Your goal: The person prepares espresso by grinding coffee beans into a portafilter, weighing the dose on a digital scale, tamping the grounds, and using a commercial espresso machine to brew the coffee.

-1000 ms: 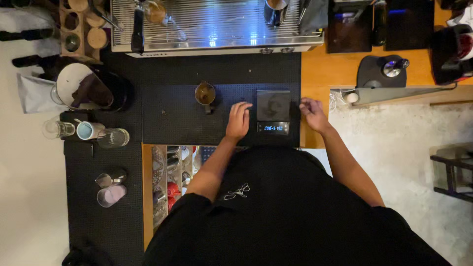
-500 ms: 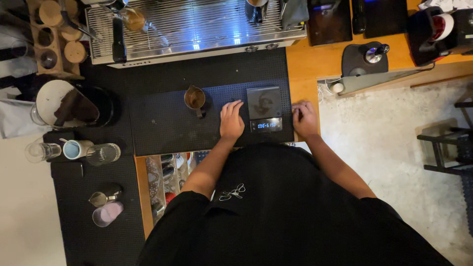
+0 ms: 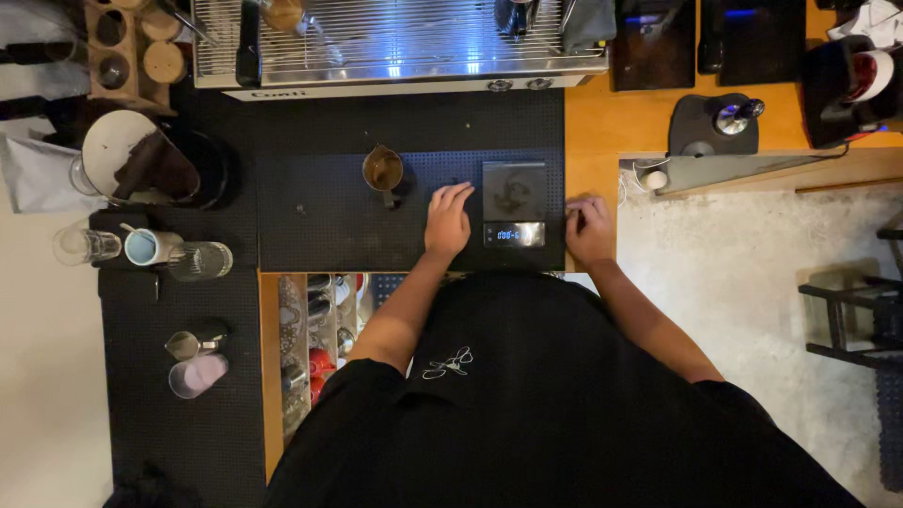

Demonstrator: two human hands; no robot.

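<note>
Black dotted mat (image 3: 320, 216); black scale (image 3: 514, 202) with blue digits; steel pitcher (image 3: 384, 171), brown inside; orange-brown table (image 3: 593, 122); black shirt (image 3: 564, 404) with small white squiggle; pale-blue cup (image 3: 150, 246); pinkish glass (image 3: 198, 374).

A single head view is given, looking straight down from well above the counter. The espresso machine (image 3: 404, 42) is seen along the upper edge, the black mat (image 3: 320, 216) at centre, the person's torso filling the lower frame.
</note>
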